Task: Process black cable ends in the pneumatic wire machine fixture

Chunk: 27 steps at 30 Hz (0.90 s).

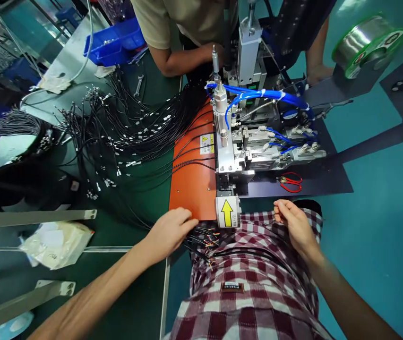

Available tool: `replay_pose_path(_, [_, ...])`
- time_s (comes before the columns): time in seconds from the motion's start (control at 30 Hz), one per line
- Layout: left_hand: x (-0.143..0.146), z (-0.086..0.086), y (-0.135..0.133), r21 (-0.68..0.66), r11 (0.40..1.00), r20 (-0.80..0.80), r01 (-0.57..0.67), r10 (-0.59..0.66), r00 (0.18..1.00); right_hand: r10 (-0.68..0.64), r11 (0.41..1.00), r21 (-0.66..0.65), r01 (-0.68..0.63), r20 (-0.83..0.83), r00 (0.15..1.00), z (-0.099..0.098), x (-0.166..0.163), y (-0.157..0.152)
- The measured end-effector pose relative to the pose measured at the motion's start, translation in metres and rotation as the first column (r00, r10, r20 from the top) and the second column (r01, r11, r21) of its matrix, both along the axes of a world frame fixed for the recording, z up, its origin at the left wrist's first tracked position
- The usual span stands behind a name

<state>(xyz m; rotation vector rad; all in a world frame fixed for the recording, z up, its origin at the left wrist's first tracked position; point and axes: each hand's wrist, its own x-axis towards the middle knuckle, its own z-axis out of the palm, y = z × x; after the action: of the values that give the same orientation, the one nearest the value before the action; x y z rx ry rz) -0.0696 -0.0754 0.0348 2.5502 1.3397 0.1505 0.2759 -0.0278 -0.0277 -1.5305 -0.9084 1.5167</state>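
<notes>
Head view: person in a checked shirt sitting at a green counter (141, 198), facing a small machine (244, 141).
Left hand (169, 231): grip curling shut over the black wire bundle (204, 243) at lower centre — coloured ends fanning toward the lap.
Wire axis: running upper left to lower right; left hand nearer.
Right hand (293, 226): fingertips pinching together, contents unclear.
Blue bin (114, 40): upper left — holding small parts.

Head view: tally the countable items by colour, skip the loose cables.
Blue: 1, bin
Orange: 1, plate
Red: 1, cutters
Yellow: 1, arrow label
Silver: 1, solder spool
White: 1, plastic bag
Total: 6
The left hand touches the orange plate's near edge; the right hand pinches at the checked shirt.
</notes>
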Motion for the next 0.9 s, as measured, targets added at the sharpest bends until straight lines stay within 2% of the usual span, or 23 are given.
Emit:
replay_pose_path(0.07, [-0.001, -0.006, -0.022, -0.024, 0.999, -0.196, 0.022, -0.027, 0.980, 0.029, 1.000, -0.008, -0.029, -0.003, 1.000, 0.004, -0.003, -0.001])
replay_pose_path(0.13, [-0.001, -0.012, -0.029, -0.023, 1.000, -0.257, -0.004, -0.002, 0.966, 0.054, 0.999, -0.007, -0.054, -0.017, 0.998, 0.008, -0.009, -0.001])
replay_pose_path(0.23, [-0.005, -0.012, -0.025, 0.008, 0.999, -0.141, -0.034, 0.035, 0.989, 0.101, 0.995, 0.013, -0.101, -0.032, 0.994, 0.017, -0.019, -0.001])
replay_pose_path(0.33, [-0.017, -0.005, -0.021, 0.007, 1.000, -0.037, -0.011, 0.011, 0.999, 0.150, 0.988, 0.036, -0.149, -0.011, 0.989, 0.026, -0.022, -0.003])
replay_pose_path(0.4, [-0.030, -0.001, -0.024, -0.014, 1.000, -0.052, -0.016, 0.015, 0.999, 0.175, 0.983, 0.046, -0.176, 0.014, 0.984, 0.029, -0.022, -0.004])
replay_pose_path(0.57, [-0.070, 0.005, -0.033, -0.060, 0.982, -0.128, -0.177, 0.168, 0.977, 0.235, 0.970, 0.051, -0.239, 0.065, 0.970, 0.030, -0.022, -0.005])
replay_pose_path(0.67, [-0.089, 0.012, -0.032, -0.085, 0.975, -0.147, -0.205, 0.191, 0.970, 0.262, 0.962, 0.057, -0.267, 0.091, 0.961, 0.035, -0.026, -0.004])
replay_pose_path(0.73, [-0.096, 0.021, -0.030, -0.124, 0.969, -0.089, -0.211, 0.201, 0.975, 0.285, 0.954, 0.065, -0.293, 0.110, 0.952, 0.041, -0.031, -0.005])
replay_pose_path(0.8, [-0.101, 0.035, -0.028, -0.173, 0.952, 0.062, -0.252, 0.266, 0.962, 0.329, 0.938, 0.072, -0.338, 0.115, 0.937, 0.049, -0.038, -0.008])
replay_pose_path(0.9, [-0.104, 0.055, -0.024, -0.210, 0.897, 0.298, -0.389, 0.438, 0.848, 0.451, 0.884, 0.110, -0.454, 0.053, 0.891, 0.062, -0.057, -0.015])
